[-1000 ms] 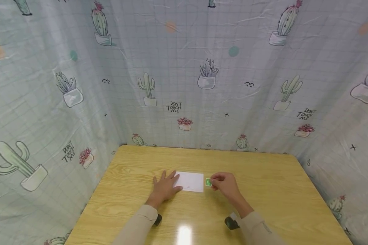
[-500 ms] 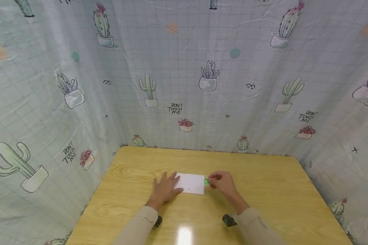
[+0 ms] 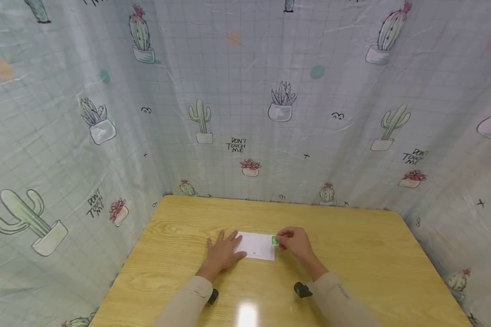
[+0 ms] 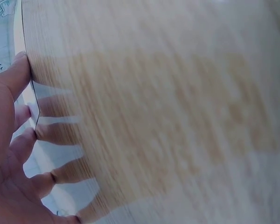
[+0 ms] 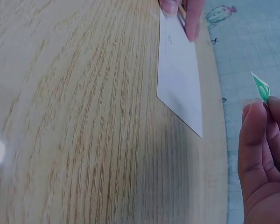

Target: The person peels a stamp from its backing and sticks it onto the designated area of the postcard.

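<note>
A white envelope (image 3: 257, 245) with small print near one long edge lies flat on the table. My left hand (image 3: 222, 254) rests over its left end, fingers spread and straight, thumb on the near edge. In the right wrist view, fingertips (image 5: 170, 6) of that hand show on the envelope's far end. A small green stamp (image 3: 274, 240) with a white border is pinched between the thumb and forefinger of my right hand (image 3: 296, 244). It overlaps the envelope's right end in the head view. The right wrist view has the stamp (image 5: 262, 87) raised above the table.
The wooden table (image 3: 352, 254) reaches back to a hanging curtain (image 3: 245, 113) printed with cacti, which also closes off both sides. Dark wrist-worn devices (image 3: 302, 289) sit under the forearms. A bright glare spot (image 3: 246, 314) shows at the front.
My right hand has moved left with the stamp, from beside the envelope's right edge to overlapping that end. The left hand has stayed in place on the envelope.
</note>
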`<control>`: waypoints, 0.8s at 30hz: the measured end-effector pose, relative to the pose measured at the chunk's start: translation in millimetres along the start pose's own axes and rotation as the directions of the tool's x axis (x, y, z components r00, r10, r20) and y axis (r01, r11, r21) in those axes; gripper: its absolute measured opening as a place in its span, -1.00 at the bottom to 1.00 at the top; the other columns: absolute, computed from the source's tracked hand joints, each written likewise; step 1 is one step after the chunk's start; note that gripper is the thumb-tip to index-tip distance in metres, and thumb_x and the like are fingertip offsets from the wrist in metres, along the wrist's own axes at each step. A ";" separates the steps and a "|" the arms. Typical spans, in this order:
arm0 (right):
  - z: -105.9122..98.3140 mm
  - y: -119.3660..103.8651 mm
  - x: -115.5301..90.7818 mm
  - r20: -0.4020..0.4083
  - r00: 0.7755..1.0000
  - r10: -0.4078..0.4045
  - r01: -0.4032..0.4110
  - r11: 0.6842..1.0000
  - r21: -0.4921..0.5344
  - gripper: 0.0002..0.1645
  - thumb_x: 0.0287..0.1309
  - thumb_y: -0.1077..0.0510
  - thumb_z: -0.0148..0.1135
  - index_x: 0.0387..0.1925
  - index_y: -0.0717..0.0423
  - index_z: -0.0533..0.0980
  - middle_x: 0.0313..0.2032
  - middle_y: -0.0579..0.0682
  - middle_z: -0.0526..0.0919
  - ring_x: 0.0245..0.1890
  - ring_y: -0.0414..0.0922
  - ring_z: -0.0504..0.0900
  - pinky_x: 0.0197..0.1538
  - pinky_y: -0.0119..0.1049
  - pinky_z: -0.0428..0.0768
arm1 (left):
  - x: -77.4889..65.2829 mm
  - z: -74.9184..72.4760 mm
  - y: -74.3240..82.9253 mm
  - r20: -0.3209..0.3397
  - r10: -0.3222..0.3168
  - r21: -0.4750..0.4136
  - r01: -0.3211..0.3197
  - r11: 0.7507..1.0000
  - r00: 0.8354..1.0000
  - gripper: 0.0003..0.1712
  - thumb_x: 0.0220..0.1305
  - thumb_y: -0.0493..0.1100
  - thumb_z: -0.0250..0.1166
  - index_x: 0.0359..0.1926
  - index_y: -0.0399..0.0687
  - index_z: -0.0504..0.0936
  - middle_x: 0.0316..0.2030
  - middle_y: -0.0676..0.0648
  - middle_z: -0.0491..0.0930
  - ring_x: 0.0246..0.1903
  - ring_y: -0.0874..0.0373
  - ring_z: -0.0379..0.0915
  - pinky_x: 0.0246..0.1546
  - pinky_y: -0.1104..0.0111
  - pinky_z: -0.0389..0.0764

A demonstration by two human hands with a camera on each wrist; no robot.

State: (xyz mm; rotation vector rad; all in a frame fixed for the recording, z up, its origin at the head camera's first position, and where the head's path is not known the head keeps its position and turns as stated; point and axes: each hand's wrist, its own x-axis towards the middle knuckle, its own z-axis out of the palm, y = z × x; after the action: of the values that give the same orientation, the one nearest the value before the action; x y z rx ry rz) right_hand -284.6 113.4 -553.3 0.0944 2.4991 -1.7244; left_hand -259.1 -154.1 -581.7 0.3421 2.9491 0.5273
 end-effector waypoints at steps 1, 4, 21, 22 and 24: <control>0.3 -0.7 0.9 -0.001 1.000 0.000 0.000 1.000 0.003 -0.95 0.29 0.31 0.38 -0.27 0.27 0.70 -0.37 0.10 0.74 -0.45 -0.10 0.68 -0.29 -0.28 0.76 | 0.7 -0.1 -0.2 -0.004 0.000 0.002 0.000 1.000 1.000 -0.23 0.47 0.31 0.18 0.54 0.11 0.39 0.62 -0.03 0.20 0.63 -0.37 -0.07 0.42 -0.57 -0.10; 1.8 -2.3 4.0 -0.008 1.000 -0.008 0.008 1.000 0.003 -0.94 0.30 0.32 0.36 -0.27 0.29 0.69 -0.37 0.11 0.75 -0.45 -0.10 0.68 -0.29 -0.29 0.75 | 2.3 -0.3 -0.8 -0.013 0.005 0.005 -0.005 1.000 1.000 -0.24 0.48 0.32 0.18 0.54 0.11 0.39 0.62 -0.03 0.21 0.62 -0.37 -0.07 0.42 -0.57 -0.10; 14.5 7.9 25.1 -0.004 1.000 0.019 -0.020 0.999 -0.032 -0.94 0.29 0.30 0.39 -0.29 0.27 0.69 -0.39 0.11 0.75 -0.48 -0.10 0.65 -0.33 -0.27 0.73 | 1.9 4.2 -3.7 0.012 -0.012 0.009 0.012 1.000 1.000 -0.22 0.46 0.35 0.18 0.54 0.14 0.39 0.62 0.00 0.20 0.63 -0.36 -0.07 0.42 -0.57 -0.09; 14.8 8.8 26.3 -0.005 1.000 0.021 -0.021 0.999 -0.043 -0.94 0.29 0.30 0.39 -0.29 0.26 0.69 -0.40 0.11 0.74 -0.48 -0.10 0.64 -0.33 -0.28 0.72 | 2.3 4.5 -3.2 0.011 -0.013 0.009 0.013 1.000 1.000 -0.22 0.46 0.36 0.18 0.54 0.14 0.39 0.62 0.00 0.20 0.63 -0.36 -0.07 0.42 -0.57 -0.09; 15.2 10.1 28.6 -0.010 1.000 0.027 -0.028 0.998 -0.063 -0.94 0.29 0.28 0.40 -0.28 0.24 0.70 -0.41 0.09 0.74 -0.48 -0.11 0.64 -0.33 -0.30 0.71 | 3.2 4.8 -2.4 0.007 -0.016 0.014 0.016 1.000 1.000 -0.22 0.46 0.36 0.18 0.54 0.15 0.39 0.62 0.01 0.20 0.63 -0.34 -0.07 0.43 -0.56 -0.09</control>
State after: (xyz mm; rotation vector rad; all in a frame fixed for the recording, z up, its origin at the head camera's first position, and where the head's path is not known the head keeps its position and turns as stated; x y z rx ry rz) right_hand -311.2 102.5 -571.5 0.1312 2.5439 -1.6369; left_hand -261.9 -153.9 -587.3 0.3207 2.9472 0.5026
